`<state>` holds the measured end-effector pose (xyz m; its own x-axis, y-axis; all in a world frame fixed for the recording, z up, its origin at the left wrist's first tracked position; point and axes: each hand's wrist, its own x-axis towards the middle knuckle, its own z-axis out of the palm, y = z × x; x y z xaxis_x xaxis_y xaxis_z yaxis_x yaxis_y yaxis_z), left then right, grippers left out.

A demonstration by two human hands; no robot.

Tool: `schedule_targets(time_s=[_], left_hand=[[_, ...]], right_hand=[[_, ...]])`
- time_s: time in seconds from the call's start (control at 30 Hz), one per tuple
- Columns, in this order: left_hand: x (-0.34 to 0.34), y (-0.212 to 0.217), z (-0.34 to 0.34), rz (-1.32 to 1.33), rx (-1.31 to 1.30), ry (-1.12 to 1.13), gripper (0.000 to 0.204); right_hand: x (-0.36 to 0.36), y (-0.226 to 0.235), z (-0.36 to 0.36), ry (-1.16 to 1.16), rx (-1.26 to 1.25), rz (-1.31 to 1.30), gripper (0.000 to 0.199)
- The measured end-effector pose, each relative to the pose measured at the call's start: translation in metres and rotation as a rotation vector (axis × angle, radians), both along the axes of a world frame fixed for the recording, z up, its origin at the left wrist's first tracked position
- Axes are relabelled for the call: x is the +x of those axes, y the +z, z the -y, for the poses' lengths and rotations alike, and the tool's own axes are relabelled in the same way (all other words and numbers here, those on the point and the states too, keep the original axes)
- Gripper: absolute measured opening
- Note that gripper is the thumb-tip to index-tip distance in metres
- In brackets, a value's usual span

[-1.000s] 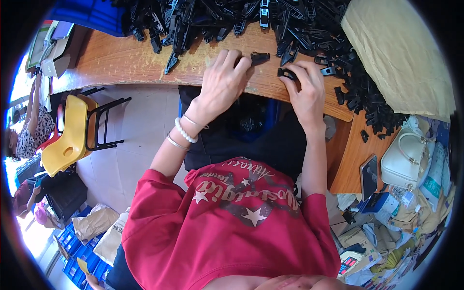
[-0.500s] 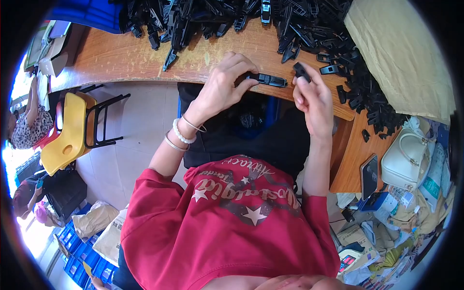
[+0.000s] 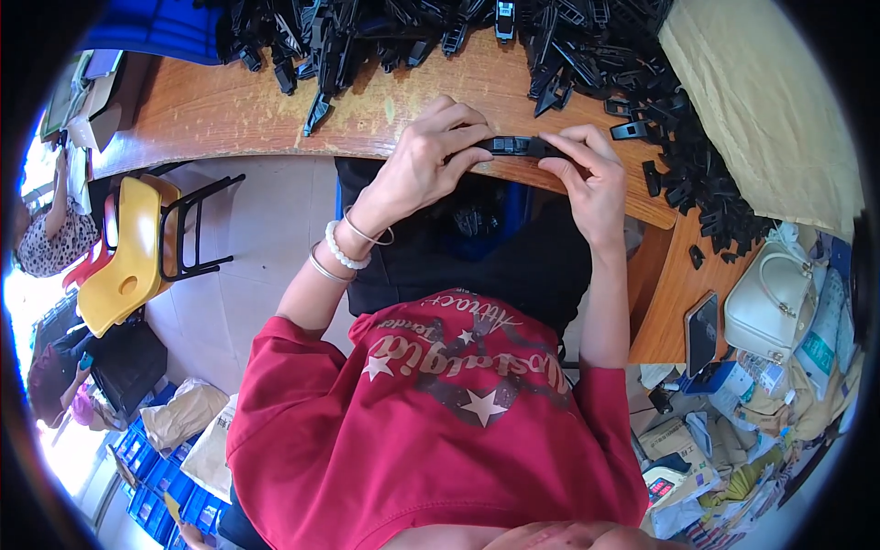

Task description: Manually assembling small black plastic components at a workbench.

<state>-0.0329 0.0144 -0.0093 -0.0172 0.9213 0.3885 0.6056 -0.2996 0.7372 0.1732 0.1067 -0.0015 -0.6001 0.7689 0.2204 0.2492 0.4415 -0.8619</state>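
Between thumb and fingers, my left hand [image 3: 429, 154] grips the left end of a long, narrow black plastic part [image 3: 510, 146], held level at the table's front edge. My right hand [image 3: 594, 183] pinches a small black plastic piece [image 3: 544, 146] at the long part's right end. The two pieces meet there, though fingertips hide much of the joint, and I cannot tell whether they are locked together. A large heap of similar black plastic parts [image 3: 357, 37] lies beyond my hands, and smaller black pieces [image 3: 683, 188] spread to the right.
Below the table edge, a blue bin [image 3: 518, 220] holding dark parts sits by my lap. A phone [image 3: 701, 332] and a white handbag [image 3: 770, 307] lie at the right, near beige cloth [image 3: 770, 110]. A yellow chair [image 3: 137, 261] stands left; other people are beyond it.
My right hand has moved left and brought the small black piece to the right end of the long part. My left hand has stayed nearly still, keeping its grip.
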Motion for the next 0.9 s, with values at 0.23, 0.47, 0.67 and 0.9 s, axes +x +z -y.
schedule_targets(time_s=[0.23, 0.47, 0.67, 0.9], left_hand=[[0.001, 0.002, -0.003, -0.027, 0.032, 0.016, 0.023], [0.005, 0.001, -0.002, -0.016, 0.043, -0.053, 0.023], [-0.001, 0.006, -0.007, 0.076, -0.036, -0.104, 0.018], [-0.016, 0.018, -0.078, -0.551, 0.287, 0.241, 0.026]], right_hand=[[0.008, 0.004, 0.003, -0.045, -0.093, -0.015, 0.02], [-0.011, 0.001, 0.004, 0.061, 0.091, 0.013, 0.02], [0.002, 0.001, 0.009, 0.097, -0.028, 0.006, 0.022], [-0.014, 0.003, -0.012, -0.176, 0.293, 0.019, 0.029]])
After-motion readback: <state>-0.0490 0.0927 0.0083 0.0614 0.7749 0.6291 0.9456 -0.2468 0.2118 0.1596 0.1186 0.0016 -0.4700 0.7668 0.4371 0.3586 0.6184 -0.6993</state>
